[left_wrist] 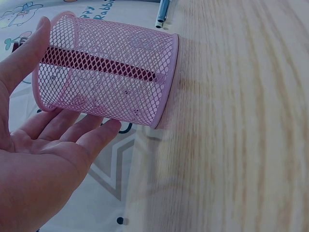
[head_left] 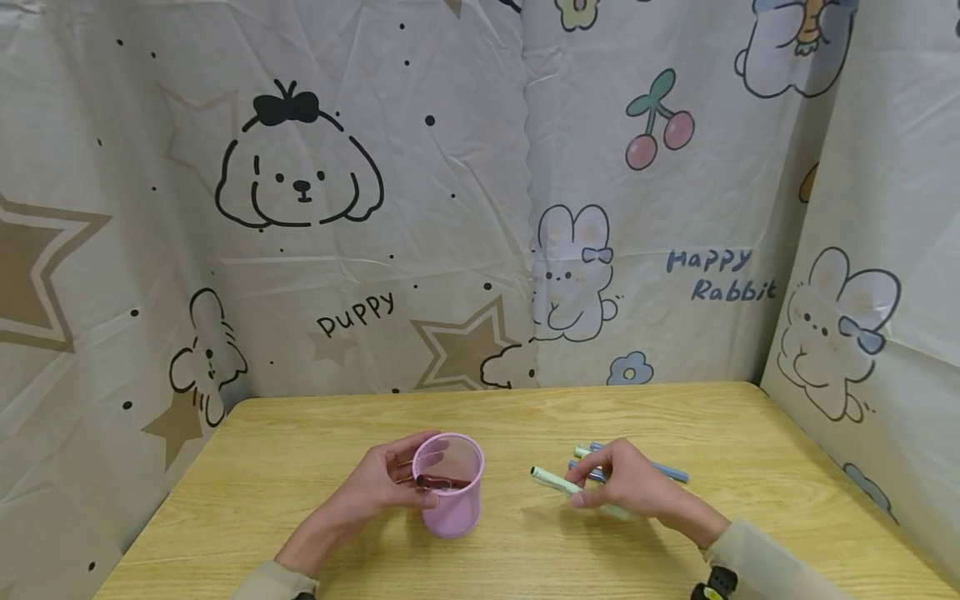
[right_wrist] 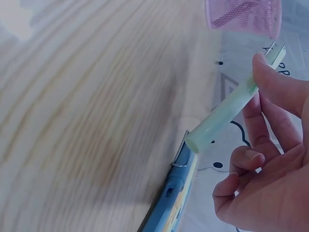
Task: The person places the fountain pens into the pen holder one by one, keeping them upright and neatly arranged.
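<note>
A pink mesh pen cup [head_left: 453,514] stands upright on the table, a dark red pen [head_left: 450,483] leaning inside it. My left hand [head_left: 375,479] holds the cup from its left side, thumb near the rim and fingers along the far wall. In the left wrist view the red pen [left_wrist: 101,64] shows through the mesh. To the right of the cup, my right hand [head_left: 637,483] pinches a light green pen [right_wrist: 222,113] between thumb and fingers, its clip end pointing toward the cup. Blue pens [head_left: 672,473] and another pale green one [head_left: 581,451] lie just behind that hand, partly covered by it.
The wooden table [head_left: 315,442] has a patterned cloth [head_left: 450,250] hanging along its back and both sides. Close below the held pen in the right wrist view lies a blue pen [right_wrist: 169,193] with a metal clip.
</note>
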The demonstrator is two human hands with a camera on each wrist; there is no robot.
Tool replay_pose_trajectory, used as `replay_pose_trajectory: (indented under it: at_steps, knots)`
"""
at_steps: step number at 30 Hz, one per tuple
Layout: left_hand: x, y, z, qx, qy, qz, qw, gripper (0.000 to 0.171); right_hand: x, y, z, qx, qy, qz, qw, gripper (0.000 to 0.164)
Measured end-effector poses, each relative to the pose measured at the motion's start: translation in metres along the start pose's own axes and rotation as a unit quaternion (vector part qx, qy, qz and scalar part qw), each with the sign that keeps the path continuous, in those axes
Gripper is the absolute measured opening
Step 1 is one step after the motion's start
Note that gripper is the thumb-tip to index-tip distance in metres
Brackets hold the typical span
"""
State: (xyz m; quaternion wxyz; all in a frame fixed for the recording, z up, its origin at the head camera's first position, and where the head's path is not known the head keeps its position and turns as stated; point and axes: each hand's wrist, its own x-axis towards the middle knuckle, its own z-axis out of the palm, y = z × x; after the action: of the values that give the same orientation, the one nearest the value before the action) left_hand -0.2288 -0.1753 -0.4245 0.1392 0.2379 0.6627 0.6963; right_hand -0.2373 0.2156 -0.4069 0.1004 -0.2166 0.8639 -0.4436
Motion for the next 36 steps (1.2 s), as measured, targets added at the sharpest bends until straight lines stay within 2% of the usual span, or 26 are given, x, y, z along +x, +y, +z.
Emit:
replay_pose_trajectory:
  at_steps: [12, 36]
  knots:
    - [0.003, -0.002, 0.000, 0.002, 0.002, -0.012, 0.9999, 0.093, 0.000, -0.012, 0.001, 0.024, 0.017, -0.002, 1.000, 0.014]
    - [0.001, -0.001, -0.001, 0.005, 0.002, -0.001, 1.0000, 0.090, 0.007, -0.040, 0.008, 0.065, 0.041, -0.011, 0.997, 0.020]
